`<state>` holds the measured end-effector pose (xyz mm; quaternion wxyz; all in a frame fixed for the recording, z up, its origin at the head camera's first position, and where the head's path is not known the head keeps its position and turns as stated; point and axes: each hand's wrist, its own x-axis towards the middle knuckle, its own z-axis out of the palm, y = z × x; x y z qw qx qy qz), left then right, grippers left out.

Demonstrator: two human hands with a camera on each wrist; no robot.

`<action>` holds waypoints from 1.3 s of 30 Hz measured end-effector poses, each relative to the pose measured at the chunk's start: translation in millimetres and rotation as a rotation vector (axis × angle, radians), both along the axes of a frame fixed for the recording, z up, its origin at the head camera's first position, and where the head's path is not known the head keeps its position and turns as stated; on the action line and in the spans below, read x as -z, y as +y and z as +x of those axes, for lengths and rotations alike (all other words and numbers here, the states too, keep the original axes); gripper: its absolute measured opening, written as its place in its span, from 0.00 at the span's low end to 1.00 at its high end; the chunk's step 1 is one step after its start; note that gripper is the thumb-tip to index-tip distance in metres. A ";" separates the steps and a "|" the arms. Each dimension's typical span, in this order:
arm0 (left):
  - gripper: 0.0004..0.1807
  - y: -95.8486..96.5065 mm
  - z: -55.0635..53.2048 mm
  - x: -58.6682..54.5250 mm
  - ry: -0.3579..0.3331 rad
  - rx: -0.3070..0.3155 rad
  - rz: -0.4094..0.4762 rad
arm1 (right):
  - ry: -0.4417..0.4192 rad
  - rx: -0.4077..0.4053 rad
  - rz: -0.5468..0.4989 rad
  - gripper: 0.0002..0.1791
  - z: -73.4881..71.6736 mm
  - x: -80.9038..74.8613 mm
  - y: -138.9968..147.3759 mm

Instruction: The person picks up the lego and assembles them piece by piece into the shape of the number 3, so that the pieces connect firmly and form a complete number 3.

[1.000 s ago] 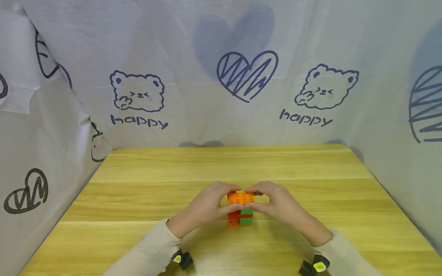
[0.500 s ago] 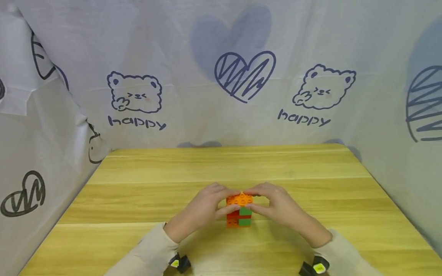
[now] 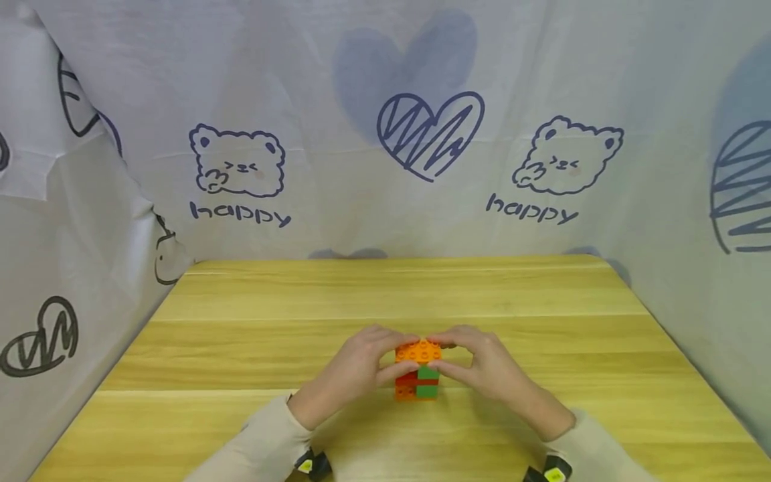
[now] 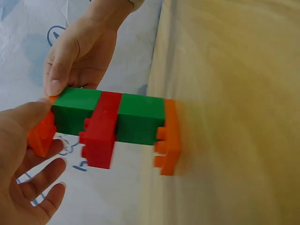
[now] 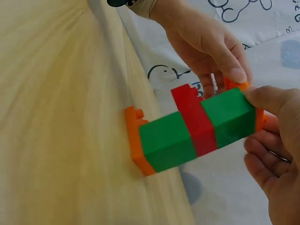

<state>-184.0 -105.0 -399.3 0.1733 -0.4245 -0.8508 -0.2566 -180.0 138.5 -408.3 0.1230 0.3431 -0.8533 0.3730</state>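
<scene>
A stack of toy building bricks stands upright on the wooden table. Its top is an orange studded brick (image 3: 418,352). Below that come a green brick (image 5: 227,117), a red brick (image 4: 104,133), a second green brick (image 4: 140,119) and an orange bottom brick (image 4: 171,140). My left hand (image 3: 360,361) pinches the left end of the top orange brick, thumb on the near side and fingers behind. My right hand (image 3: 490,365) holds its right end the same way. The red and orange bricks stick out to the left beyond the green ones. Fingertips partly hide the top brick's far edge.
The wooden tabletop (image 3: 241,301) spreads around the stack. White cloth (image 3: 337,201) with drawn hearts and bears hangs behind it and along both sides. A dark wrist device (image 3: 313,463) sits at the left cuff, another wrist device (image 3: 549,470) at the right.
</scene>
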 end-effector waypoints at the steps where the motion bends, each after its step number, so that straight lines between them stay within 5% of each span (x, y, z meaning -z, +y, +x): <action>1: 0.22 -0.1 -0.2 1.3 -0.010 -0.006 0.010 | 0.008 0.003 -0.008 0.19 0.4 1.7 -0.2; 7: 0.24 -1.8 -1.9 6.9 -0.063 -0.027 0.053 | 0.046 0.003 -0.049 0.22 2.5 10.7 -2.1; 24: 0.28 -24.6 -2.1 24.4 -0.143 -0.073 0.076 | -0.012 -0.049 -0.115 0.31 2.2 29.2 -2.5; 33: 0.23 -30.4 -10.1 38.9 0.027 0.114 0.120 | -0.124 -0.102 -0.173 0.29 0.0 40.3 0.1; 39: 0.20 -30.8 -13.5 46.6 0.063 0.175 0.152 | -0.205 -0.124 -0.212 0.27 -0.4 44.2 0.4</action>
